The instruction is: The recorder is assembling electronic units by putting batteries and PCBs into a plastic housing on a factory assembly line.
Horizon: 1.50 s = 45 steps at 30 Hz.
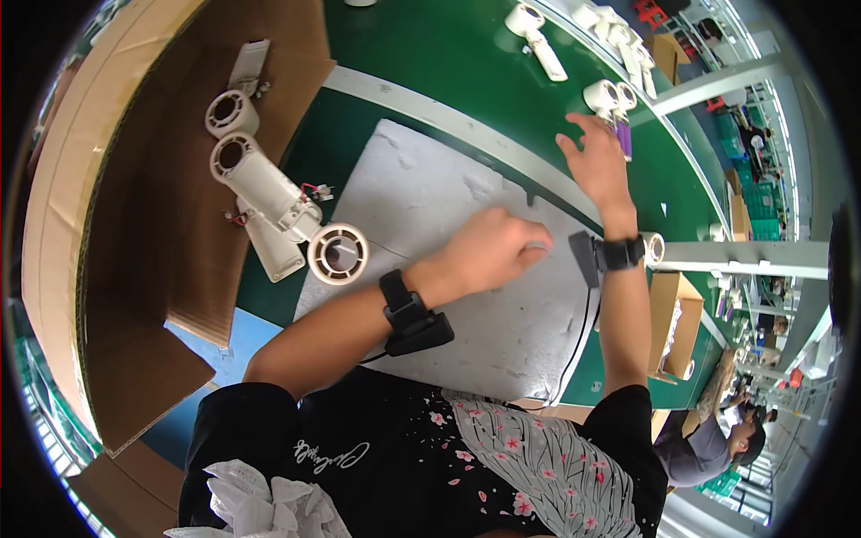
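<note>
My left hand (489, 255) hovers over the grey-white foam pad (421, 179), its fingers curled in and the thumb bent beside them. Nothing shows sticking out of it, though its palm side is hidden. At the far right my right hand (599, 166) reaches past the pad with fingers spread. Its fingertips are close to a pair of white ring-headed plastic housings (601, 94), one with a purple handle (623, 136); whether they touch cannot be made out. Left of the pad, several similar housings (269, 193) with small red wires lie at the open cardboard box.
A large cardboard box (134, 314) takes up the left side. Another white housing (538, 45) lies on the green table (413, 45), with more piled behind. A small carton (677, 314) stands at the right. A person (708, 453) sits farther off. Black straps with cables circle both my wrists.
</note>
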Tool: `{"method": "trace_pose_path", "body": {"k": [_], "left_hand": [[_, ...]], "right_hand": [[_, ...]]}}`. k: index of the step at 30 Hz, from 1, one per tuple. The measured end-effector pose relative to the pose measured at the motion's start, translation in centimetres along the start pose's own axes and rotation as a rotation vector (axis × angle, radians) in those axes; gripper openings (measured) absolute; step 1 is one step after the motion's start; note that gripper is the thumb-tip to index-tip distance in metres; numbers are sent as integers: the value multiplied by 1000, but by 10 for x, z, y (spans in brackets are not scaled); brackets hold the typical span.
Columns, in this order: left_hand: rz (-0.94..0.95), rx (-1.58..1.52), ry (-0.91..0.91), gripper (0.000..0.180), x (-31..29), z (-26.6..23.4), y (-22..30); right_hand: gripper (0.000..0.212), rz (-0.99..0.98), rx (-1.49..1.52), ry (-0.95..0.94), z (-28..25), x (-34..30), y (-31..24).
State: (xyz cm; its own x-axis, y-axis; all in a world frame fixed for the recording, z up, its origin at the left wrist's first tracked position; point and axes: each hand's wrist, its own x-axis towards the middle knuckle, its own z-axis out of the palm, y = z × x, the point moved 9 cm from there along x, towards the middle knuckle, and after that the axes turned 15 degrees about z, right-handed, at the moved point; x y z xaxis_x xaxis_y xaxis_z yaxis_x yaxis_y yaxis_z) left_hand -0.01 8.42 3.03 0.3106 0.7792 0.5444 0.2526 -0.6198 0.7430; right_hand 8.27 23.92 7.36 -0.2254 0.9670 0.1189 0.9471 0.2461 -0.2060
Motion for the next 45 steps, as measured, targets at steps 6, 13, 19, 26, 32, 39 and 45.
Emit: {"method": "trace_pose_path", "body": {"k": [6,13,19,26,32,39,45], "left_hand": [[68,-18,73,12,5,3,10],[118,-44,72,8,1,1,23],[237,-67,83,7,5,0,34],[475,40,214,8,-2,-63,122],[-181,222,857,19,-84,-249,66],[-593,756,485,40,-172,-371,-59],[-621,621,269,48,-199,-384,-131]], "right_hand": [[47,-222,-7,217,56,115,44],[28,20,-45,50,70,115,44],[18,-1,57,63,10,8,-2],[20,-161,354,-171,-38,-131,-36],[23,-157,455,-365,-12,-198,-16],[15,-156,670,-566,32,-198,-5],[11,-143,778,-563,31,-196,-5]]}}
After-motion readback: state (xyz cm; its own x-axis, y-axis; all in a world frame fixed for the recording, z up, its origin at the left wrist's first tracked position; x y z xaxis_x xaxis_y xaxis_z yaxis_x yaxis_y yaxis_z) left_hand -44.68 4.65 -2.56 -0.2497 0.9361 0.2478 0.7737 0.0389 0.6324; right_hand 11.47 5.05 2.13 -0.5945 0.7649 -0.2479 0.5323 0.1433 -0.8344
